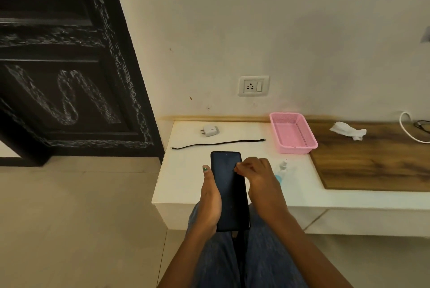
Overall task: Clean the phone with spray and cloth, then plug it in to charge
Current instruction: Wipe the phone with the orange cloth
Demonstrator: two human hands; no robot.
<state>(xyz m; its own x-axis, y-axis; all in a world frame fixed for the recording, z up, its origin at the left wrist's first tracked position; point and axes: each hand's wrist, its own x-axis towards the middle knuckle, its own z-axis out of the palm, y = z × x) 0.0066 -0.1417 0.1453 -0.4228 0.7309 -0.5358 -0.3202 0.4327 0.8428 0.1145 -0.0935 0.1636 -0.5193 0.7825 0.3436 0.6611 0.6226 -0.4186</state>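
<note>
1. Head view: left hand (210, 197) gripping the dark phone (229, 191) upright over the lap, near the white bench (186, 171) edge.
2. Right hand (258, 176) loosely curled, fingertips touching the phone's right edge.
3. Spray bottle (281, 170), black cable (218, 143), white charger (210, 130), crumpled cloth (347, 130) lying on the bench.

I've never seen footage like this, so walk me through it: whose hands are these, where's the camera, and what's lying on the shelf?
There is no machine here. A camera worn on the person's head looks down at their own bare hands. The left hand holds a dark phone; the right hand touches its edge. On the white shelf lie a charger plug, a black cable, a pink basket and a spray bottle. A white cloth lies on the wooden part. A wall socket sits above.
</note>
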